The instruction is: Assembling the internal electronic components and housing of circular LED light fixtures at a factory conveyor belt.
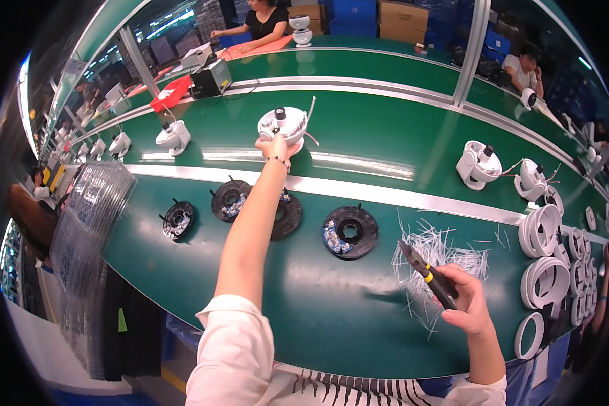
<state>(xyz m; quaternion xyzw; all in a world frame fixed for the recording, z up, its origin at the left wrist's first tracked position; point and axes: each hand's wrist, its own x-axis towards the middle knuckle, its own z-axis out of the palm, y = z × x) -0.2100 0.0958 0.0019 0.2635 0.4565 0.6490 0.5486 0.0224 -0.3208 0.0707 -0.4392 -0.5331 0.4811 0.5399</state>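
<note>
Left grip [275, 147]: curled round our white housing [291, 124], likely light, stiff; hold its side.
Right grip [468, 298]: we clasp pliers [427, 273].

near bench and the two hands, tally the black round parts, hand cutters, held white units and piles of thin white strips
Black round parts: 4, one partly behind the left forearm
Hand cutters: 1, in the right hand
White unit: 1, in the left hand
Pile of thin white strips: 1
Total: 7
</note>
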